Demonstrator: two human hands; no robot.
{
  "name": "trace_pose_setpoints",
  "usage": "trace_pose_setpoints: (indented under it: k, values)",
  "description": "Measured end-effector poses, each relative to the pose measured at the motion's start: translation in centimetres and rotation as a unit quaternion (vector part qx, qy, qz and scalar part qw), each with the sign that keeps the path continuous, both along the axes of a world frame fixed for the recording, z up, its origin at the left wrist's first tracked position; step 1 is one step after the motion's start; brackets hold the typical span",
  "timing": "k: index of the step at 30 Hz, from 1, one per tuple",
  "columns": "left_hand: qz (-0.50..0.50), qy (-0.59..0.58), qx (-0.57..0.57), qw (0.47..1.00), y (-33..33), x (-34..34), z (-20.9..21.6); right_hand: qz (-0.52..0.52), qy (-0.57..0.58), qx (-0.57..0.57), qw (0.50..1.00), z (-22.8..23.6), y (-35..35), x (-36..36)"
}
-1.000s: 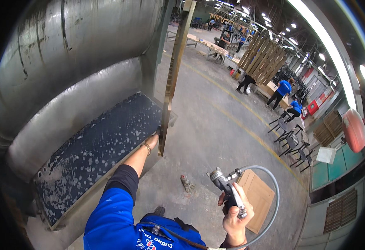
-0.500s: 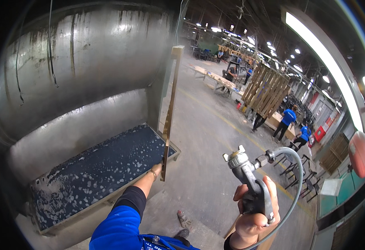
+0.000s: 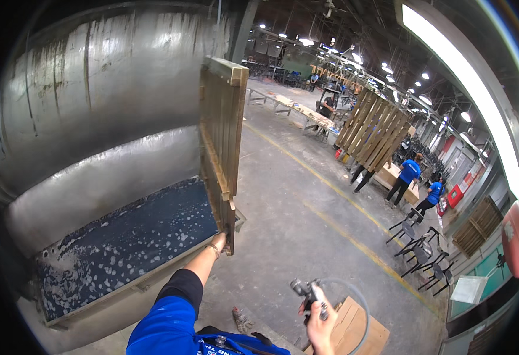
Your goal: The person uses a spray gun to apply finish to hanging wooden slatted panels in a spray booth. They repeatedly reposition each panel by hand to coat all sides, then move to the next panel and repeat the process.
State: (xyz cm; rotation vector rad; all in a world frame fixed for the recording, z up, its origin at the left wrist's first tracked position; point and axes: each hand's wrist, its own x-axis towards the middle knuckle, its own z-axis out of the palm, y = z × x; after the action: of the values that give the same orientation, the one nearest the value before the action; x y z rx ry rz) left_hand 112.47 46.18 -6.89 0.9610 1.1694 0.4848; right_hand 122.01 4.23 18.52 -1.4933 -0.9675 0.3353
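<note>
A tall wooden slatted panel (image 3: 234, 124) stands on end at the near corner of a metal spray booth. My left hand (image 3: 219, 239) grips its lower edge, with the fingers partly hidden behind the wood. Low and right of centre, my right hand (image 3: 318, 325) is closed around a spray gun (image 3: 308, 290), which is slightly blurred. A thin grey hose (image 3: 364, 307) loops from the gun down past my right wrist. The gun's head points left, toward the booth, apart from the panel.
Dark liquid with pale foam fills a trough (image 3: 135, 287) below the booth's stained metal wall (image 3: 123, 89). Cardboard (image 3: 360, 325) lies at lower right. Another slatted panel (image 3: 372, 130) hangs farther off, near co-workers in blue shirts (image 3: 410, 171). Black stools (image 3: 419, 251) stand on the right.
The panel has turned from edge-on to show its slatted face, with my left hand still on it. My right hand and the spray gun have dropped lower and moved left.
</note>
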Motion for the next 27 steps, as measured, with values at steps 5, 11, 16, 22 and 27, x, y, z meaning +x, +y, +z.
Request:
trace_pose_setpoints:
  k: [5, 11, 16, 22, 27]
  values:
    - [0.047, -0.076, -0.038, 0.995, -0.1, 5.1, 0.2, -0.102, 0.157, -0.044, 0.981, -3.6, -2.1, 0.1]
    - [-0.034, 0.017, -0.014, 0.999, 1.5, 10.0, 0.0, -0.083, 0.162, -0.06, 0.981, -4.0, -2.0, 0.1]
    - [-0.176, 0.074, 0.15, 0.97, 0.8, 8.0, -0.7, -0.069, 0.205, -0.027, 0.976, -2.2, 1.7, -1.7]
    - [-0.095, 0.252, 0.29, 0.918, 0.7, -7.0, 3.5, 0.041, 0.209, -0.092, 0.973, -1.5, 6.0, -4.8]
    - [0.436, 0.388, 0.441, 0.682, 4.7, -24.2, 9.0, 0.114, 0.152, -0.069, 0.979, -5.3, 11.0, -5.6]
